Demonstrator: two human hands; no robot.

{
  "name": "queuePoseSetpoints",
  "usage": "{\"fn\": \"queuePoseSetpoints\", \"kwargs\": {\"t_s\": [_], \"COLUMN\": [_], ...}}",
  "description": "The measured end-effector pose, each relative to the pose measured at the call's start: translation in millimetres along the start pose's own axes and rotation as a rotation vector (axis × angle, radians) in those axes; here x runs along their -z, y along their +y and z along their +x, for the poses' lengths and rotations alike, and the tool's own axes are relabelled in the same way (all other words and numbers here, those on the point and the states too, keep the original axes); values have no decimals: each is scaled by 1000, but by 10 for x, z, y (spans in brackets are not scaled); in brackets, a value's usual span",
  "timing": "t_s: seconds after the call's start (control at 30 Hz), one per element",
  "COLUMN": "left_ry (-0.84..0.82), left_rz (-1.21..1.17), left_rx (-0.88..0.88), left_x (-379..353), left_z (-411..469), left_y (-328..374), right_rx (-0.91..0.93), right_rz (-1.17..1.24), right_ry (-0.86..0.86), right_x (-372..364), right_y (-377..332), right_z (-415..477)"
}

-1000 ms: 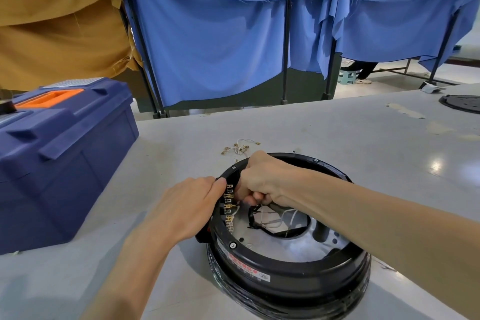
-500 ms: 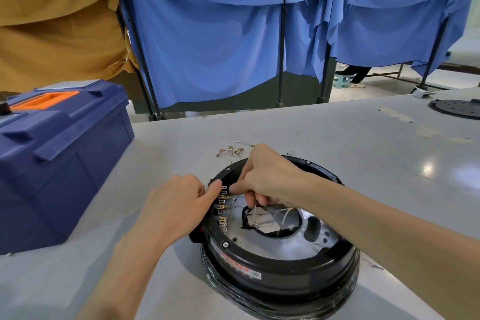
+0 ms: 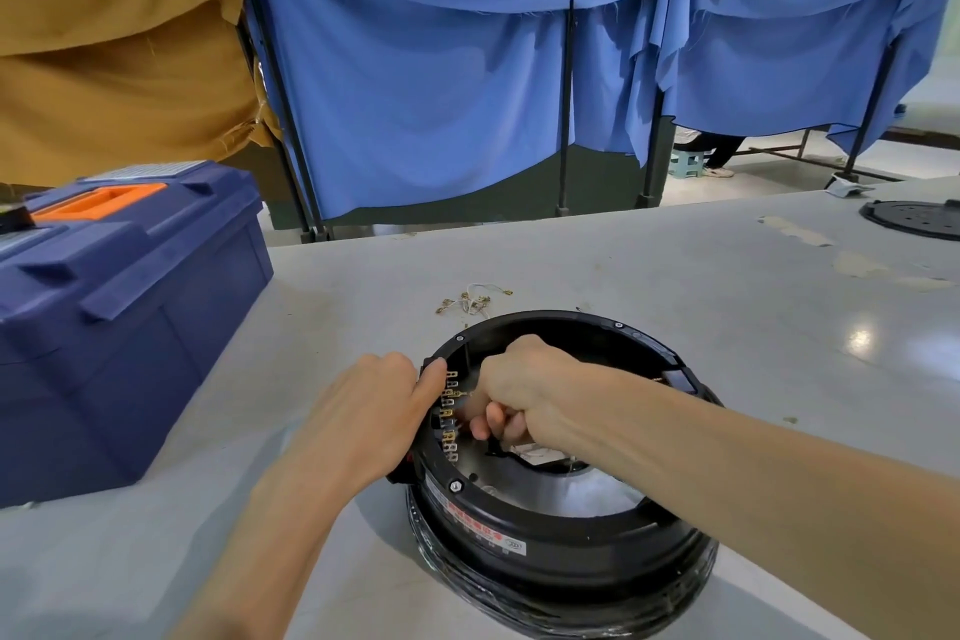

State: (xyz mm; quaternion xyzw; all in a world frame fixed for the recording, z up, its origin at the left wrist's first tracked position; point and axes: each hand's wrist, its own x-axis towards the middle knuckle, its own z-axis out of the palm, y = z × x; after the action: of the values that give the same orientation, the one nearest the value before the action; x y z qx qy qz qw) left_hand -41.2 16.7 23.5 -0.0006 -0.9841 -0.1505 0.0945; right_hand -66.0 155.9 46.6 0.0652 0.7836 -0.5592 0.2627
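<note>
- At the near middle of the grey desk (image 3: 675, 276) stands the black round housing (image 3: 545, 530), its open side up and a silver plate inside.
- Both of the 2 hands are at its left rim.
- The left hand (image 3: 363, 411) grips the outside of that rim, thumb lying along the top edge and fingers curled down the wall.
- Just inside the rim runs a row of brass terminals (image 3: 450, 411).
- The right hand (image 3: 524, 390) reaches into the housing with its fingers curled tight and their tips at the terminals; whether they pinch anything I cannot tell.
- Beyond the housing lie loose wired connectors (image 3: 470, 299).
- A blue toolbox (image 3: 119, 317) stands at the left and a black disc (image 3: 914, 218) lies far right.
</note>
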Motion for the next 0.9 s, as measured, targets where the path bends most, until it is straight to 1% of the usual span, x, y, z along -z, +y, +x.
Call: {"fn": "queuePoseSetpoints", "kwargs": {"t_s": [0.07,0.17,0.2,0.33,0.43,0.53,0.67,0.73,0.8,0.9], "left_ry": [8,-8,-8,56,91,123,181,181,181,187], "left_rz": [1,10,4,-58,-95,-147,-257,-307,-326,-331], "left_rx": [24,-56,-61,18,9,11,-7,-17,-33,-38], "left_x": [0,-10,-8,-19,-23,-23,-23,-27,-43,-64], "left_z": [15,-8,-17,-6,-12,-15,-12,2,15,32], "left_y": [-4,-24,-33,-66,-56,-59,-74,-88,-100,-111], "right_rx": [2,30,51,167,214,318,500,539,544,629], "right_rz": [-4,-51,-87,-337,-417,-367,-252,-243,-237,-221], "right_ry": [22,16,13,14,36,155,386,470,448,302], "right_x": [-13,-8,-5,9,90,282,629,792,885,839], "right_y": [-6,-2,0,-26,-61,-93,-151,-160,-123,-27], "right_z": [11,-8,-18,-35,-52,-51,42,111,152,131]}}
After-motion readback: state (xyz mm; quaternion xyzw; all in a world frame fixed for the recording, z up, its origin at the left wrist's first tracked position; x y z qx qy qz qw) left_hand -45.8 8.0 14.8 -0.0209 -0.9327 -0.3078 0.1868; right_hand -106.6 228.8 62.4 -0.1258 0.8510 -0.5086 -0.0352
